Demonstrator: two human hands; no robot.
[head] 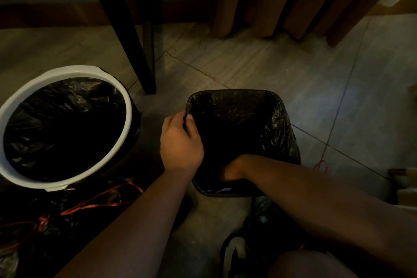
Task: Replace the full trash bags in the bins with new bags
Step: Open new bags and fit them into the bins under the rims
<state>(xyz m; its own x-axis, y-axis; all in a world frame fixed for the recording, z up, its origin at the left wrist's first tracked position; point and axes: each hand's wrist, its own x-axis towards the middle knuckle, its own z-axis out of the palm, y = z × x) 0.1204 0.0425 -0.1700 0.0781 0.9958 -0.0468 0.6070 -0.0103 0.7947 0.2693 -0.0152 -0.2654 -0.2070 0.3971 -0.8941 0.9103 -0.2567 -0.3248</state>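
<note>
A square bin [282,119] stands on the floor in front of me, lined with a black trash bag [277,117] folded over its rim. My left hand [180,137] grips the bag's edge at the bin's left rim, thumb inside. My right hand [228,171] reaches down inside the bin at the near rim; its fingers are hidden in the dark. To the left stands a round bin with a white rim [125,106], also lined with a black bag [67,124].
A full black bag with red drawstrings [74,212] lies at the lower left. A dark table leg [144,56] stands behind the bins, brown curtains [282,0] behind that. A shoe [234,253] and my knee are at the bottom. Tiled floor lies to the right.
</note>
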